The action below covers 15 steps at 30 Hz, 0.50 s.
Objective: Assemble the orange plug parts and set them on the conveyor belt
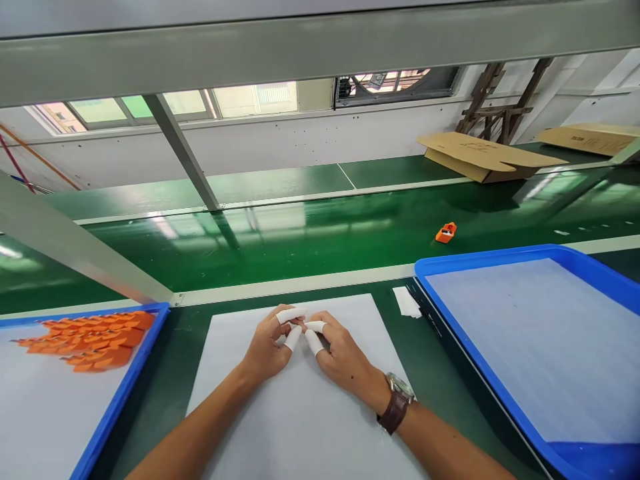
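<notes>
Over a white sheet (300,427), my left hand (269,343) and my right hand (343,353) meet fingertip to fingertip. White finger cots cover the thumb and index finger of each hand. The fingers of both hands are closed in a pinch, and whatever lies between them, if anything, is hidden. A watch (399,400) with a brown strap is on my right wrist. To the left, several orange plastic parts (107,337) lie in rows in a blue-rimmed tray (150,350).
On the right stands a blue tray (463,337) lined with white paper. A white scrap (407,302) lies beside it. One orange part (446,232) sits on the green conveyor belt (310,240). Cardboard (480,152) rests at the back. A grey post (80,243) rises at left.
</notes>
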Motion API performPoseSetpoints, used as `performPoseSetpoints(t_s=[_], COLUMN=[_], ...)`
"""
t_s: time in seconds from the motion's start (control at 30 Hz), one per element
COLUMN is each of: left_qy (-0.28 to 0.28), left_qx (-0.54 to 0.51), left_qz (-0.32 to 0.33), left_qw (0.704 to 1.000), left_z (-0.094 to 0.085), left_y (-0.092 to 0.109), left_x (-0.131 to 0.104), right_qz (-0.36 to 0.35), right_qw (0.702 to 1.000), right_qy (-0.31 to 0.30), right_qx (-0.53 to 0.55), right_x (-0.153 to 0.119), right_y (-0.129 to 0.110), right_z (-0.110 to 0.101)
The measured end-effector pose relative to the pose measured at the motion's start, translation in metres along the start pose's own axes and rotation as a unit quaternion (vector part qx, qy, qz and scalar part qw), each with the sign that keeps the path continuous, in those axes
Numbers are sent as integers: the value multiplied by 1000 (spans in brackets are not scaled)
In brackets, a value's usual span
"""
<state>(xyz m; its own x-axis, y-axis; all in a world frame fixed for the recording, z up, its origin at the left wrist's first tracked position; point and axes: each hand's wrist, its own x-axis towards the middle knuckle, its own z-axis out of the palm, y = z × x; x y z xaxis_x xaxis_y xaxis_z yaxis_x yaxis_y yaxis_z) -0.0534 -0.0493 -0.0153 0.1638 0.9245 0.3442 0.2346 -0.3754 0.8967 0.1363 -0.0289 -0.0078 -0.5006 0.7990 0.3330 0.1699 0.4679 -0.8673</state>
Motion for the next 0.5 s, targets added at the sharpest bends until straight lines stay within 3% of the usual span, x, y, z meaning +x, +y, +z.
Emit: performPoseSetpoints(t_s=[0.5], left_qy=[10], left_qx=[14], left_qz=[-22], left_qw=[1000], left_z=[2], left_y=[6], left_x=[3], right_qz=[-15], right_qw=[999], right_qy=[-22], right_qx=[-20], right_x=[-1], right_y=[4], right_z=[2])
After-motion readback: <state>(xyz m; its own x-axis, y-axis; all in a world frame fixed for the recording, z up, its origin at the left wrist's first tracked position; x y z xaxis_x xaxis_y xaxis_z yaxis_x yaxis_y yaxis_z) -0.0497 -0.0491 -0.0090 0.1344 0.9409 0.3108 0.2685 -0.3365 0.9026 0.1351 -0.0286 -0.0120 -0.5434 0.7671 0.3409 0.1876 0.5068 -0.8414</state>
